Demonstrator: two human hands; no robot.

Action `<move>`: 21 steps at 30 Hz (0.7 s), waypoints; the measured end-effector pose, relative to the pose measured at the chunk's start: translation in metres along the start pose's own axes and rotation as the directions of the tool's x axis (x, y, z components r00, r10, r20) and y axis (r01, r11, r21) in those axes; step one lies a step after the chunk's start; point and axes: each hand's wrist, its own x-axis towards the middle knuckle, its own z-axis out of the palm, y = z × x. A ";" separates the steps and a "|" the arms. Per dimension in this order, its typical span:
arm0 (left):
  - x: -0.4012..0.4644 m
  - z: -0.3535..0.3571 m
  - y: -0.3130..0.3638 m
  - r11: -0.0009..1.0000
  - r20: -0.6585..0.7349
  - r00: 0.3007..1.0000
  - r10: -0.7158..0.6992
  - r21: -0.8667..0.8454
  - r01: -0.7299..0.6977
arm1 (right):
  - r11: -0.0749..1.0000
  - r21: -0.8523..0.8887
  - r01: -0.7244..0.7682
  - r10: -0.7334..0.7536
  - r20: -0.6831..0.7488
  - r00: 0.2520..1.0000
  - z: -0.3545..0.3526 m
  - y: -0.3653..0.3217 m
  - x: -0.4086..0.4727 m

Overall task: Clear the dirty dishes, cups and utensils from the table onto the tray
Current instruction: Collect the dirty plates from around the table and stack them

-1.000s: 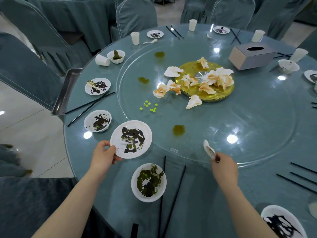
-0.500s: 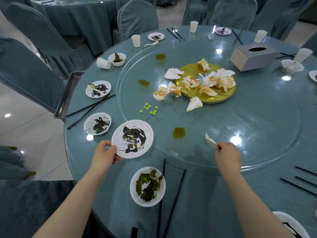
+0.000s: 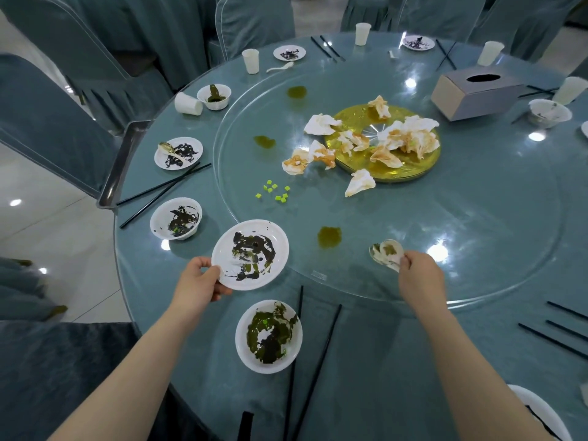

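Between the earlier frames and now, my right hand (image 3: 420,278) has turned the small white soiled ceramic spoon (image 3: 386,252) so its bowl faces up, low over the near edge of the round glass turntable (image 3: 477,218); before, it stood more on edge. My left hand (image 3: 199,286) has kept its hold on the white round plate smeared with dark sauce (image 3: 251,254), which has barely shifted. I judge both pieces are in hand and ready to travel.

Nearest me, a white bowl with green residue (image 3: 269,335) sits untouched on the bench (image 3: 366,361) beside black chopsticks (image 3: 313,370). My left fingers (image 3: 203,265) curl round the plate's near rim, thumb on top; my right ones pinch the spoon's handle. Both forearms reach forward, well apart. Further left, the metal tray (image 3: 119,167) hangs at the bench's edge, still holding nothing I can see, so clearing has hardly begun.
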 end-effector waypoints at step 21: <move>-0.002 -0.029 -0.012 0.997 -0.028 1.000 0.007 -0.074 -0.010 | 0.998 0.066 0.012 -0.007 -0.077 0.997 0.015 -0.022 -0.012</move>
